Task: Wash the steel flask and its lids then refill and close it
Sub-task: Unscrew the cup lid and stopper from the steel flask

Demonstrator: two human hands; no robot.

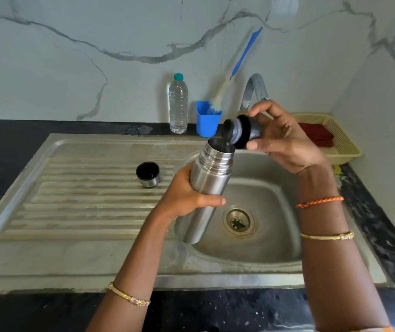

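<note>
The left grip (187,195) is wrapped round the steel flask (206,185), holding it tilted over the sink (251,248). The right grip (280,137) pinches the stopper lid (237,134) just above the flask's open mouth. This looks like the closing step (or possibly opening). Next, seat the stopper squarely and twist. The cup lid (147,174) waits left of the left grip.

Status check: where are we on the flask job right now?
Both lids are off: the cup lid rests on the sink's drainboard. The left hand holds the steel flask tilted over the basin; the right hand holds the stopper at its mouth. Closing both lids remains.
</note>
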